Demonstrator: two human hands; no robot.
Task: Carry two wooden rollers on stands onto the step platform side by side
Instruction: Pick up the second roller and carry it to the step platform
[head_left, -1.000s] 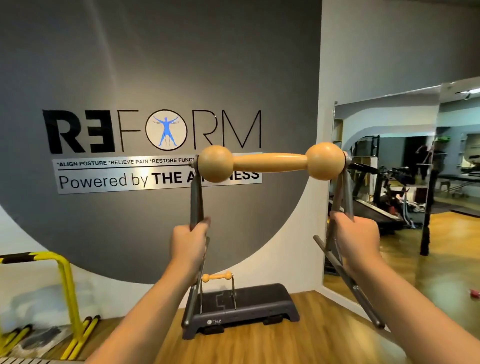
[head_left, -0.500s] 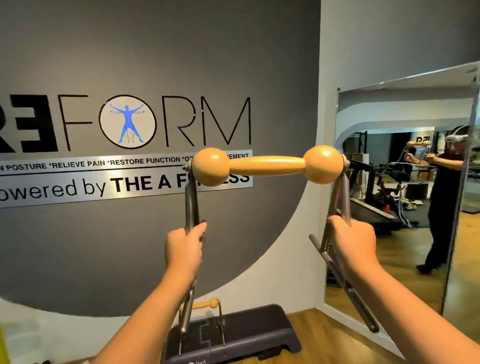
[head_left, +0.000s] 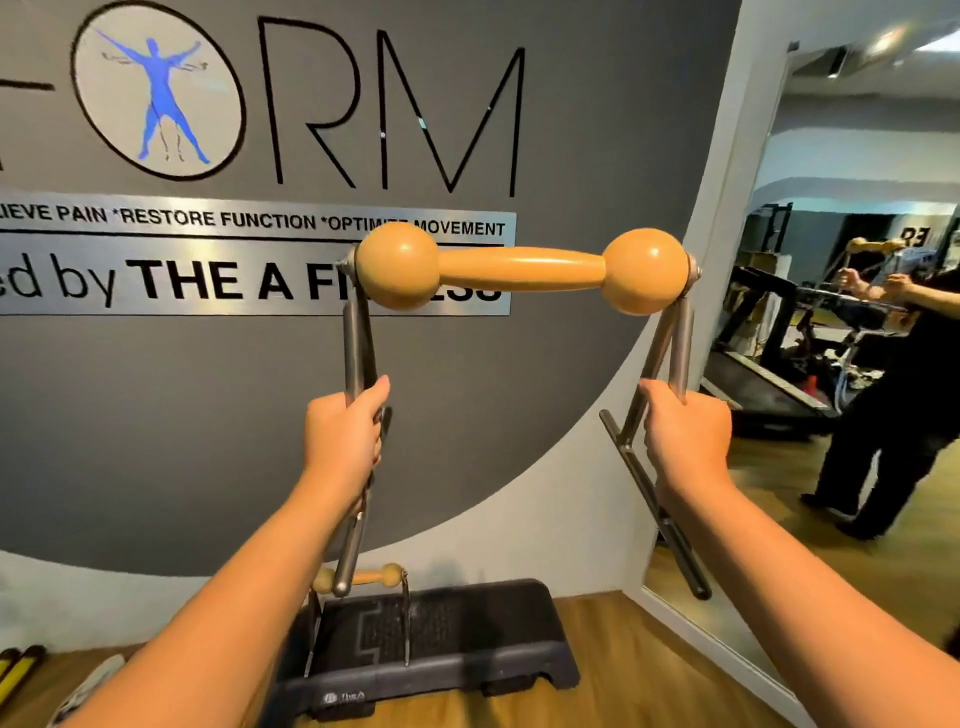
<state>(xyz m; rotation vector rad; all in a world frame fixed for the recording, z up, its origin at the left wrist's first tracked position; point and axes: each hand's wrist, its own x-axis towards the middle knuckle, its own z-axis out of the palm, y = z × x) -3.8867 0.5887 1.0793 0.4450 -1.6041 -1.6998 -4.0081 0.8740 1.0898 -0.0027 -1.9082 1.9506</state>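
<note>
I hold a wooden roller (head_left: 521, 269) with two ball ends on a grey metal stand up at chest height in front of me. My left hand (head_left: 344, 435) grips the stand's left upright. My right hand (head_left: 684, 435) grips the right upright, whose foot bar (head_left: 653, 499) slants down to the right. Below on the floor lies the dark step platform (head_left: 457, 654), against the wall. A second, smaller-looking wooden roller on a stand (head_left: 370, 576) sits on the platform's left part, partly hidden by the held stand's left leg.
A grey wall with lettering (head_left: 322, 244) rises straight ahead. A large mirror (head_left: 852, 322) on the right shows a person and treadmills. Wooden floor (head_left: 613, 675) surrounds the platform. Yellow bars (head_left: 15, 670) lie at the lower left edge.
The view has closed in on the wall and platform. The platform now lies lower and nearer in the frame. Both hands keep the same grip on the stand.
</note>
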